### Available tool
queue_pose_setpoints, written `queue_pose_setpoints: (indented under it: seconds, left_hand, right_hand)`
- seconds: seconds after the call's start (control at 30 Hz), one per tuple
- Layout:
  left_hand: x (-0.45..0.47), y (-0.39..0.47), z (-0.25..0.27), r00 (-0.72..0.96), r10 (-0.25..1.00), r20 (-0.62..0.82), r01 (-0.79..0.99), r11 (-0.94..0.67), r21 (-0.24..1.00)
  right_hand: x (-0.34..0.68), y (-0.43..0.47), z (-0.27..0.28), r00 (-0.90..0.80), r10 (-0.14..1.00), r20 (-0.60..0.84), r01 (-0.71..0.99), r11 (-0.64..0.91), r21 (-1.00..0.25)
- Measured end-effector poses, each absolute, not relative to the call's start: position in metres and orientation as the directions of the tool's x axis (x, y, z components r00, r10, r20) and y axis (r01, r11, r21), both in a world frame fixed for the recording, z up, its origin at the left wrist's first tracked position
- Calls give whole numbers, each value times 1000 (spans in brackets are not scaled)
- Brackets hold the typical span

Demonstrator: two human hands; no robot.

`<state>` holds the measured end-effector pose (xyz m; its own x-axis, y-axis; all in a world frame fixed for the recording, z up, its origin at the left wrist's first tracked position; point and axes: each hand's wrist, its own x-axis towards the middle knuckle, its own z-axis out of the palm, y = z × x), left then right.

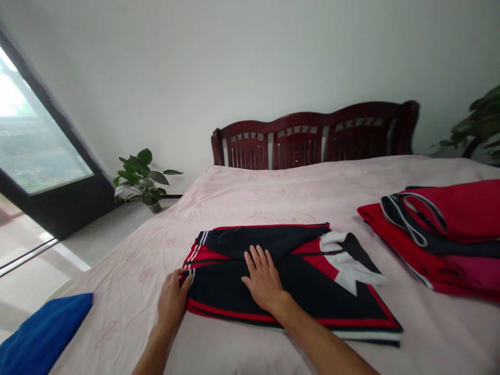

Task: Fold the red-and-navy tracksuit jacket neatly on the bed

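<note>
A navy track jacket (pixel 304 289) with red trim and red and white panels lies spread on the bed, its sleeves running lengthwise. White-striped ribbed edges are at its left end. My left hand (pixel 174 292) pinches the near corner of that striped end between thumb and fingers. Flat on the middle of the jacket rests my right hand (pixel 262 276), fingers stretched out and slightly spread. At the jacket's right end, white cloth (pixel 346 260) lies crumpled over the dark fabric.
Pink patterned bedding (pixel 253 195) covers the bed. Folded red and navy clothes (pixel 461 213) are piled at the right. Blue cloth (pixel 50 328) lies at the near left edge. Behind are a dark wooden headboard (pixel 299 148), a potted plant (pixel 146 179) and a glazed door (pixel 42 140).
</note>
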<state>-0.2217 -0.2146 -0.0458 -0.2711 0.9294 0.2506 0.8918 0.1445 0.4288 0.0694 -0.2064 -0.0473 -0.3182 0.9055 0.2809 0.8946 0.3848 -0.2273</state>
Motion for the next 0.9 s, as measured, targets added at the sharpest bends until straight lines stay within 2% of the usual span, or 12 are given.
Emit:
queue_pose_setpoints:
  seconds: [0.07, 0.13, 0.2, 0.27, 0.4, 0.57, 0.67, 0.73, 0.8, 0.9]
  left_hand:
    - [-212, -221, -42, -235, 893, 383, 944, 115, 310]
    - [-199, -226, -40, -102, 887, 450, 977, 4, 214]
    - [-187, -231, -41, 44, 906, 421, 981, -119, 153]
    - [-177, -235, -45, 118, 927, 357, 983, -160, 89]
    - [-175, -239, -52, 63, 953, 297, 995, -82, 50]
    - [-183, -236, -55, 32, 947, 321, 986, -82, 143]
    - [-188, -237, -57, -10, 922, 388, 940, -124, 318]
    - [-194, -242, -58, -143, 885, 443, 869, -103, 484]
    - [-203, -249, -58, -358, 828, 433, 789, 19, 615]
    - [-214, -262, -58, -537, 781, 319, 722, 230, 652]
  right_hand:
    - [80, -231, -47, -322, 900, 293, 891, 393, -227]
    - [93, -252, -49, -308, 911, 275, 896, 375, -237]
    - [110, -266, -51, -288, 930, 228, 908, 341, -245]
    - [133, -272, -53, -257, 948, 187, 925, 297, -236]
    - [193, -274, -56, -162, 969, 186, 971, 190, -143]
    - [261, -282, -61, -10, 966, 259, 999, 19, -33]
    - [278, -292, -62, 13, 931, 366, 1000, -14, 0]
    - [281, -298, -62, 24, 901, 433, 1000, -28, 2]
    - [282, -300, -64, 24, 871, 491, 1000, -28, 1]
    - [285, -300, -68, 11, 831, 557, 1000, -18, 6]
